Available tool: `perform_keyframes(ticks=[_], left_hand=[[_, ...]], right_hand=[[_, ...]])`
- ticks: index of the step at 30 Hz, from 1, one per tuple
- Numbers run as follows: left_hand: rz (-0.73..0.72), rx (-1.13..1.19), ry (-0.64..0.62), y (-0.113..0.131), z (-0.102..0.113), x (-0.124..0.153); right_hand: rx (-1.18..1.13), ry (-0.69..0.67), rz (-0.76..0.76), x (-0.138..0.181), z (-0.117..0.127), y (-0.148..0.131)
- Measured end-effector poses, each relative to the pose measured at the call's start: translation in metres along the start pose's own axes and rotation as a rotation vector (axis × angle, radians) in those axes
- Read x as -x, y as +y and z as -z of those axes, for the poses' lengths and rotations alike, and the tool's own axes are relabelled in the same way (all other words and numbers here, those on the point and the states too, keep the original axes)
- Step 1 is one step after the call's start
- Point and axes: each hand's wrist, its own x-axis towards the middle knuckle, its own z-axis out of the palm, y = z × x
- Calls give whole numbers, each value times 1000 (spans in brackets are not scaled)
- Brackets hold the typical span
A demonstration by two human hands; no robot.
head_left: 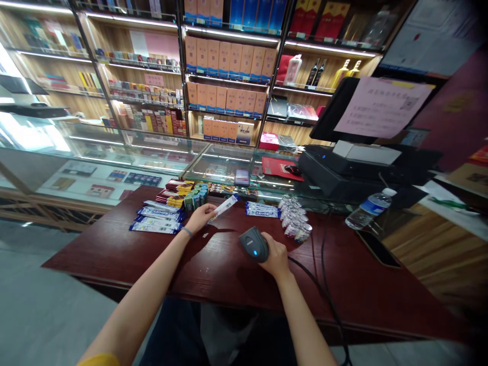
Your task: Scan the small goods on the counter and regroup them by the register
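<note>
My left hand (199, 217) pinches a long white-and-blue packet (224, 207), lifted a little above the dark red table (125, 249). My right hand (274, 256) grips a grey barcode scanner (254, 244), its head turned toward the packet. A black cable runs from the scanner to the right. Several similar blue-white packets (157, 218) lie to the left of my left hand, and one more packet (262, 209) lies beyond the scanner.
Small round tins (196, 197) and colourful boxes (176, 192) sit at the table's back. A cluster of little bottles (294, 217), a water bottle (368, 208), a dark phone (378, 248) and a till with screen (354, 173) are on the right. Glass counters and shelves stand behind.
</note>
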Motion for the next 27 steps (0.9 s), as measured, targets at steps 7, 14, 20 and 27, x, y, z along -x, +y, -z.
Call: perform_keyframes(ticks=[7,14,20,27], left_hand=[[151,434,-187,27,-8,19],[75,463,-186,43,-18,22],[-198,59,-144,45,-33,14],[-451,-482,54,44,-64,2]], right_hand=[[29,39,24,-2,8,8],[75,50,15,4,24,35],[159,76,2,24,45,67],[232,124,-30,40,68,89]])
